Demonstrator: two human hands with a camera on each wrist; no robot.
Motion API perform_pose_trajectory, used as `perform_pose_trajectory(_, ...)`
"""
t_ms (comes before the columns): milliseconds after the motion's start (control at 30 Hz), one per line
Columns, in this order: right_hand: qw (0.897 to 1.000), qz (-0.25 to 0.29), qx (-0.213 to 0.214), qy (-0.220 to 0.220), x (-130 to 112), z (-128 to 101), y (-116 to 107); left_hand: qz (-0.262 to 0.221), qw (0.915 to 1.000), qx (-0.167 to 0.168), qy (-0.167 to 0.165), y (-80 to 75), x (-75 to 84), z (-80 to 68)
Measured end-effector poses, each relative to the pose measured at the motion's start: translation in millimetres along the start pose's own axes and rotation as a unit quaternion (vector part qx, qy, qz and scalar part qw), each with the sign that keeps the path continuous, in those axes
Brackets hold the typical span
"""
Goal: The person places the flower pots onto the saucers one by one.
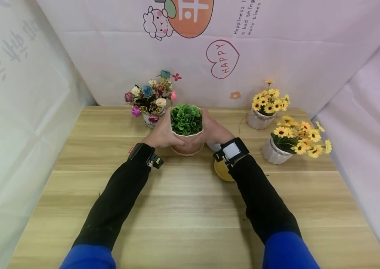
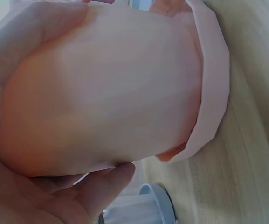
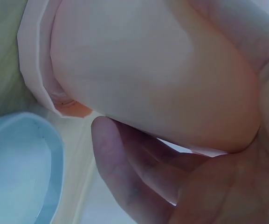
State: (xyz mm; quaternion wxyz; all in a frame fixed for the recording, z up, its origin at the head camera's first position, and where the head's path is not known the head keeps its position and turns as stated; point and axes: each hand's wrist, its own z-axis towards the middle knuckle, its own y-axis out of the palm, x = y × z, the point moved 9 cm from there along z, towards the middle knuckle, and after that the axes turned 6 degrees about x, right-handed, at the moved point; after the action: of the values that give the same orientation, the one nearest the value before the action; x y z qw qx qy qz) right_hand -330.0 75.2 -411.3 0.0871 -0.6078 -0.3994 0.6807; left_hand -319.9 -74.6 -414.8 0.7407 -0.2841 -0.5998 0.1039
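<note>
- The wooden table (image 1: 190,209) filled most of the head view, with a printed pale backdrop (image 1: 277,56) rising behind its far edge.
- Two dark-sleeved forearms reached from the near side toward the far middle of the table, each with a wrist-worn device.
- The pink pot (image 1: 187,139) sat between the two hands at the far middle of the table, above a pink saucer (image 1: 187,150); whether its base touched the saucer could not be told.
- The left hand (image 1: 163,134) cupped the pot's left side and the right hand (image 1: 214,131) cupped its right side, fingers curled round the wall and pressed against it.
- In the left wrist view the pot (image 2: 106,88) filled the frame, thumb (image 2: 104,186) along one side and the palm against the wall.
- In the right wrist view the pot (image 3: 148,70) lay in the palm, with the curled fingers (image 3: 125,172) round its wall.
- The pot stood upright, long axis vertical, mouth pointing up; its wall was smooth and pale pink with a faceted rim band.
- A green leafy plant (image 1: 186,119) filled its mouth.
- Two sunflower pots (image 1: 291,140) stood at the far right, well apart from the hands.
- A mixed bouquet (image 1: 149,99) stood just left of the left hand.
- A yellow dish (image 1: 221,172) lay partly under the right wrist.
</note>
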Motion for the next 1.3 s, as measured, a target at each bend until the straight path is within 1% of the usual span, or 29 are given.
perform_pose_trajectory(167, 1.0, -0.001, -0.006, 0.025, 7, 9, -3, -0.004, 0.9996, -0.009, -0.025, -1.1, -5.4, 7.8)
perform_pose_trajectory(300, 0.999, -0.003, -0.01, 0.032, 10, 16, -7, 0.01, 0.9988, -0.011, -0.046, -2.5, -10.7, 14.6)
perform_pose_trajectory(433, 0.998, -0.031, -0.018, 0.058, 16, 21, -11, 0.017, 0.9974, -0.018, -0.067, -2.8, -13.7, 21.4)
perform_pose_trajectory(533, 0.997, -0.032, -0.02, 0.067, 17, 26, -13, 0.017, 0.9965, -0.024, -0.079, -3.2, -15.8, 26.6)
perform_pose_trajectory(667, 0.998, -0.008, -0.012, 0.055, 14, 34, -16, 0.014, 0.996, -0.025, -0.085, -5.0, -19.3, 34.1)
perform_pose_trajectory(767, 0.998, -0.003, -0.011, 0.061, 15, 39, -18, 0.009, 0.9955, -0.028, -0.09, -6.3, -22.7, 39.4)
perform_pose_trajectory(900, 0.996, -0.027, -0.016, 0.088, 20, 44, -20, 0.009, 0.9943, -0.035, -0.1, -8.0, -26.8, 46.0)
perform_pose_trajectory(1067, 0.993, -0.058, -0.017, 0.106, 27, 55, -22, 0.01, 0.9942, -0.033, -0.102, -10.7, -28.8, 54.5)
perform_pose_trajectory(1233, 0.991, -0.073, -0.016, 0.116, 31, 63, -25, 0.005, 0.994, -0.03, -0.105, -10.6, -27.3, 59.5)
perform_pose_trajectory(1300, 0.991, -0.07, -0.015, 0.112, 31, 64, -26, 0.008, 0.9941, -0.031, -0.104, -10.4, -26.1, 60.5)
